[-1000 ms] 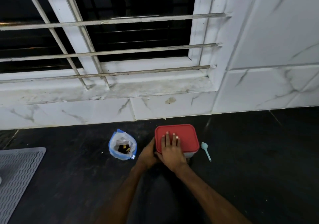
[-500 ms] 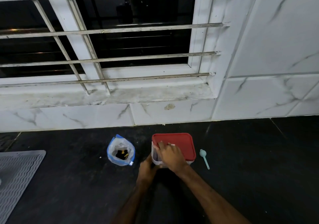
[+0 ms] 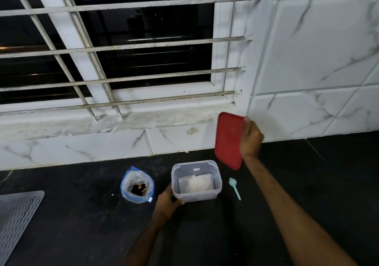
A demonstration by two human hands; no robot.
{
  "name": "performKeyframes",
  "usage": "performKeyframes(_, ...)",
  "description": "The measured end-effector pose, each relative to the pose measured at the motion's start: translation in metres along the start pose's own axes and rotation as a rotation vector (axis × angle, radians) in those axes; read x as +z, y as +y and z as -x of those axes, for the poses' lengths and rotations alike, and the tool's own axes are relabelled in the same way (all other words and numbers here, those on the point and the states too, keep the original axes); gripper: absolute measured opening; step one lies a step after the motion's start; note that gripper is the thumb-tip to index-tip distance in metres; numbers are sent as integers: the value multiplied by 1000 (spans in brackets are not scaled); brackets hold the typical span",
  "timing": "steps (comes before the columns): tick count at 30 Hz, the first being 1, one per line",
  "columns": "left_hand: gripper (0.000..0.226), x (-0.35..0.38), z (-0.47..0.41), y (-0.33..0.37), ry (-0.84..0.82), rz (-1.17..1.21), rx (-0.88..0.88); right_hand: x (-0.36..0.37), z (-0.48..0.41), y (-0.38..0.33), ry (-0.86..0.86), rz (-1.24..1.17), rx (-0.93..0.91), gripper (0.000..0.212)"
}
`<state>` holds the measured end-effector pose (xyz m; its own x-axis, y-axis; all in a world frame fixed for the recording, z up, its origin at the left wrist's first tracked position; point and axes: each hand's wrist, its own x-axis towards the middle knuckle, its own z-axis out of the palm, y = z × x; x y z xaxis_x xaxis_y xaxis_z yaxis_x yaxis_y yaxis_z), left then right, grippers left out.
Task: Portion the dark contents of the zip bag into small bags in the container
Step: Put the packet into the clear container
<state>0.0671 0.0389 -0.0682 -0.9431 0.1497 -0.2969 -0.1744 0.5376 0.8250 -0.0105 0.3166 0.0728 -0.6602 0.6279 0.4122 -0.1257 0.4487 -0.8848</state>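
Observation:
A clear plastic container (image 3: 217, 185) stands uncovered on the black counter, with small whitish bags (image 3: 195, 184) lying inside it. My left hand (image 3: 167, 202) grips its near left corner. My right hand (image 3: 251, 137) holds the red lid (image 3: 228, 139) up in the air, tilted on edge, above and to the right of the container. To the left stands the blue-edged zip bag (image 3: 137, 185), its mouth open, with dark contents and some yellow bits at the bottom. A pale teal scoop (image 3: 234, 187) lies just right of the container.
A grey ribbed mat (image 3: 16, 216) lies at the counter's left edge. White marble tiles (image 3: 102, 144) and a barred window (image 3: 123, 48) rise behind the counter. Bare black counter (image 3: 328, 183) stretches to the right and in front.
The red lid came off the container: my right hand peeled it up and lifted it to the upper right. The small bags inside now show. My left hand stayed on the container.

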Motion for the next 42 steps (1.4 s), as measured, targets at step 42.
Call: performKeyframes(42, 25, -42, 10, 59, 433, -324, 34, 107, 127, 66, -942, 679, -74, 20)
